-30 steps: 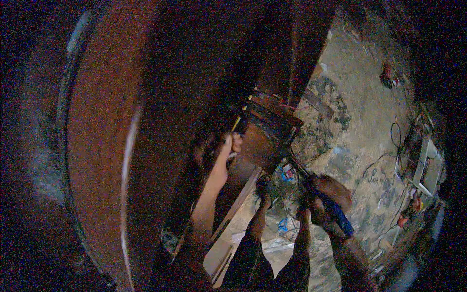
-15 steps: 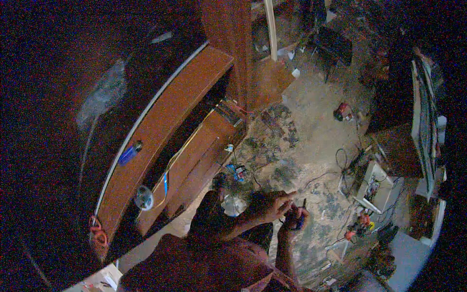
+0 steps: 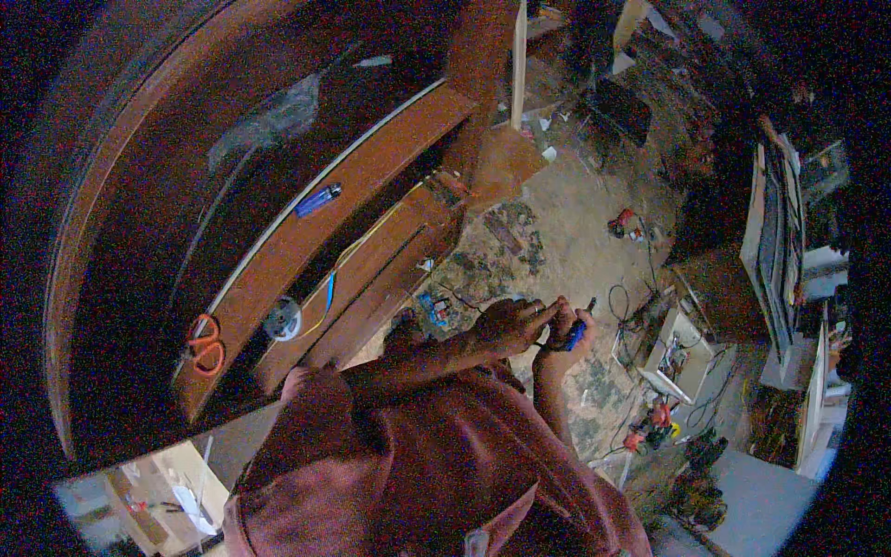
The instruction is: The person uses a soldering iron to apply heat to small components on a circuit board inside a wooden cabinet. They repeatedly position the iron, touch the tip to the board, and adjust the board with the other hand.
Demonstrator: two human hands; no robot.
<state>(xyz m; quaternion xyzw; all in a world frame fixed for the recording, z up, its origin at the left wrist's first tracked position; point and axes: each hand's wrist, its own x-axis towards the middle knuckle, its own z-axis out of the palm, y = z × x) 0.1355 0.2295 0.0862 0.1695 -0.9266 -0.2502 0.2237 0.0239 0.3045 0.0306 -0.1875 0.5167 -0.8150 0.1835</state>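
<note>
In front of my torso, both hands are close together above the stained floor. My right hand (image 3: 568,332) is closed around a blue and black hand tool (image 3: 577,335); a short dark end sticks up past the thumb, and its exact kind is unclear. My left hand (image 3: 515,327) comes across from the left, fingers brought together and reaching to the right hand's fingertips. Anything pinched between them is too small and dim to make out.
A long brown wooden board (image 3: 278,251) on the left carries orange-handled scissors (image 3: 206,345) and a blue tool (image 3: 318,200). A roll of tape (image 3: 283,319) lies beside it. At right are a white open box (image 3: 682,357), cables and red tools (image 3: 650,427).
The view has tilted, so the board and floor things appear shifted. My hands sit higher in the picture, and the left fingers have closed in on the right hand, which still holds the tool.
</note>
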